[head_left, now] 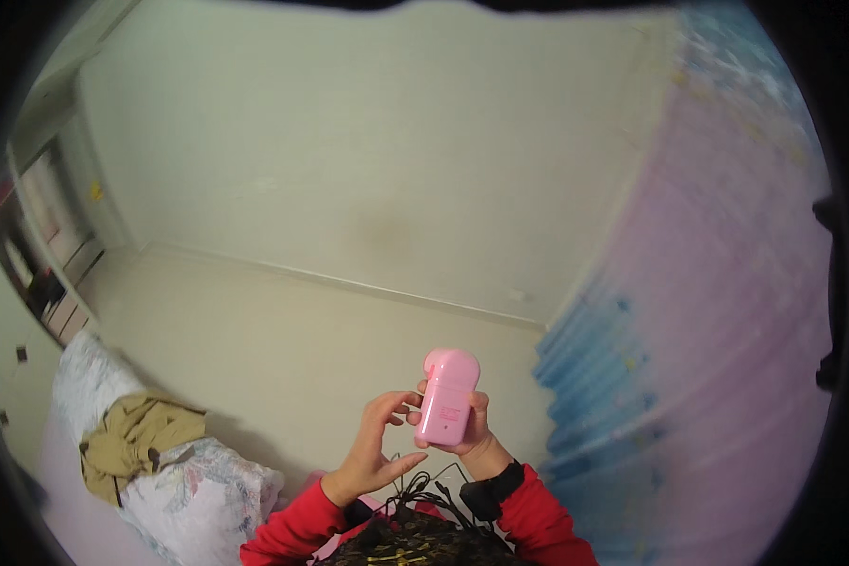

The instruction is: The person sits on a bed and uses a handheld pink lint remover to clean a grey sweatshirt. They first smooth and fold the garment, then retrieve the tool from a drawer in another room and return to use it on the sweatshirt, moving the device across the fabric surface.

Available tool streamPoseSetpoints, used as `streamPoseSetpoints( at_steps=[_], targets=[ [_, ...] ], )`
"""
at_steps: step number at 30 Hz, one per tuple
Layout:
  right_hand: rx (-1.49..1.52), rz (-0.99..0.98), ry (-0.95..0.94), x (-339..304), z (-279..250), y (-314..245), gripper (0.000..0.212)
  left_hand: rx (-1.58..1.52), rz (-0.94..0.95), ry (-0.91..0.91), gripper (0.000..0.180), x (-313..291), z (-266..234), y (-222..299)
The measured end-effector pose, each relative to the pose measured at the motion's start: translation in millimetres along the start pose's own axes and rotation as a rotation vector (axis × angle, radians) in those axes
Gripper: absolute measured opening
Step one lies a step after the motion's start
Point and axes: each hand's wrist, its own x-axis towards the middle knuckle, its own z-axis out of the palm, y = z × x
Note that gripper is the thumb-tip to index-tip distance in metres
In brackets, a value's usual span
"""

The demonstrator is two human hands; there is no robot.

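Dark patterned fabric [420,545], nearest the viewer, with black cords [426,491] beside it. The right hand's [481,451] grip closes around a pink device [446,406], raised above the floor [283,340]; the left hand [373,457] — grip open — is at the device's left edge, contact indeterminable. A tan garment [146,434] lies on a quilt [208,505].

Pink gadget [451,394]: one piece in view, glossy light pink, longer than wide, with rounded corners
Place: lower part of the frame, just right of centre, held up in the air
Pose: near upright in the frame, its top leaning slightly right
Top end: broadly curved, with a rounded bulge at its upper left
Broad face: turned to the camera, small print low down, a small dark dot below the print
Far side: hidden
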Motion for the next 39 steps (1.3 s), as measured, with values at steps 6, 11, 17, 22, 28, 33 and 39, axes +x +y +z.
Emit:
streamPoseSetpoints(
  at_steps=[6, 11, 17, 22, 28, 33, 39],
  targets=[
    [0.116, 0.253, -0.158, 162.7, -54.0, -9.9, 0.076, 0.078, -0.085, 0.262, 0.073, 38.5, -97.7, -75.2],
    [0.017, 0.351, 0.033, 294.9, -107.3, 9.4, 0.085, 0.017, -0.133, 0.378, 0.063, 59.5, -199.7, -158.5],
    [-0.198, 0.393, 0.083, 466.8, -150.8, 41.0, 0.088, 0.158, -0.170, 0.428, 0.061, 93.1, -357.6, -229.1],
    [-0.323, 0.471, -0.102, 609.4, -190.8, 68.0, 0.076, -0.091, -0.346, 0.724, 0.068, 114.7, -469.3, -296.9],
    [-1.208, 0.381, -0.139, 786.9, -252.2, 113.9, 0.063, 0.452, -0.301, 0.608, 0.083, 145.4, -616.9, -399.9],
    [-1.492, -0.080, -0.333, 943.2, -258.6, 180.6, 0.075, 0.138, -0.246, 1.065, 0.093, 166.8, -736.7, -446.9],
    [-1.543, 0.151, -0.677, 1092.7, -268.1, 279.0, 0.093, 0.072, -0.359, 1.498, 0.073, 130.5, -902.2, -500.9]
  ],
)
